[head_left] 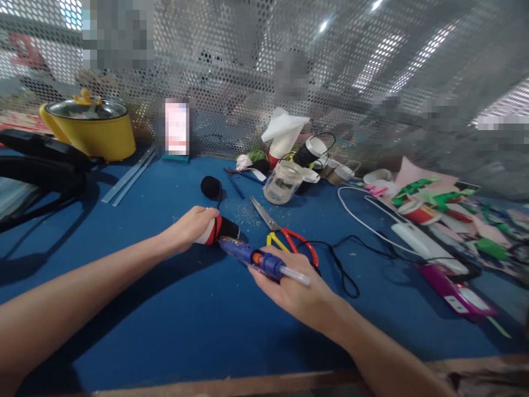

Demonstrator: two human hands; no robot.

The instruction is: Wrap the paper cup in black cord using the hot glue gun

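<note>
My left hand (202, 220) is closed round a small paper cup (216, 230) lying on its side, white and red with black yarn wound about part of it. Just beyond it sits a ball of black yarn (211, 188), its strand running down to the cup. My right hand (295, 281) grips a blue hot glue gun (252, 255), a clear glue stick poking out of its back end. The gun's nozzle is at the cup's side; whether it touches is unclear. Scissors (281, 229) with red and yellow handles lie open beyond my right hand.
A clear plastic jar (283, 182) and several cups stand at the back. A yellow pot (93, 129), a lit phone (177, 128) and a black object (41, 171) are leftward. A power strip (427, 245), a purple device (457, 292), cords and paper scraps lie right.
</note>
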